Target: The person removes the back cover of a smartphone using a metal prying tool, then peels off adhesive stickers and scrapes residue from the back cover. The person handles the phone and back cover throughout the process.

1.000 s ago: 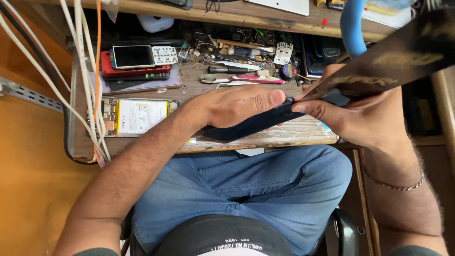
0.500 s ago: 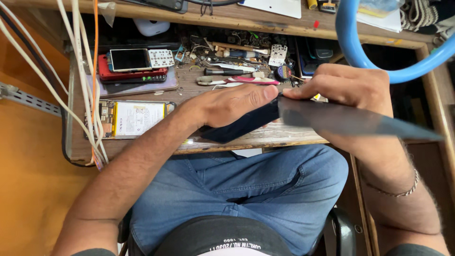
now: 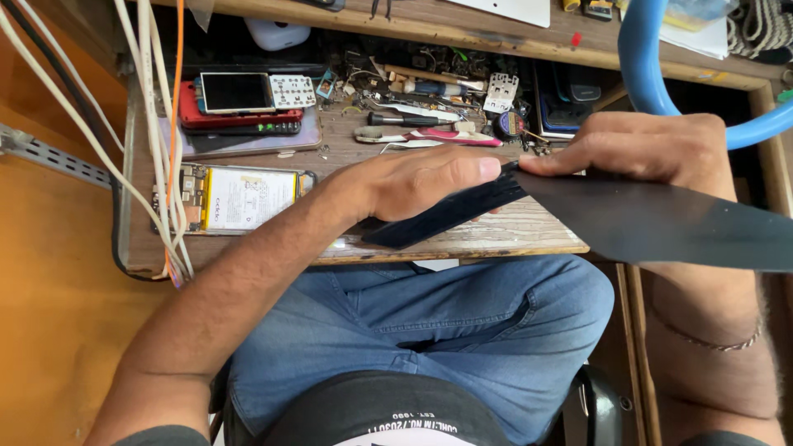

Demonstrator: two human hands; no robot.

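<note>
On the workbench, everything placed relative to its wooden top:
Workbench (image 3: 529,235): worn wooden top, cluttered along the back, its front edge above the person's blue-jeaned lap.
Black film sheet (image 3: 686,223): large, dark and thin, stretching off the bench's right front corner toward the right edge of view.
Dark slab (image 3: 446,216): flat, blue-black, lying slantwise at the bench's front edge, its upper end meeting the sheet.
Left hand (image 3: 413,182): palm down, fingers together, pressing flat on the slab.
Right hand (image 3: 652,149): over the bench's right end, fingers pinched shut on the sheet's near end, fingertips almost touching the left hand's.
Opened phone (image 3: 235,198): back off, pale battery showing, on the bench's left part.
Stacked handsets (image 3: 244,103): behind the opened phone, at the back left.
Screwdriver (image 3: 405,120): among small parts at the back centre.
</note>
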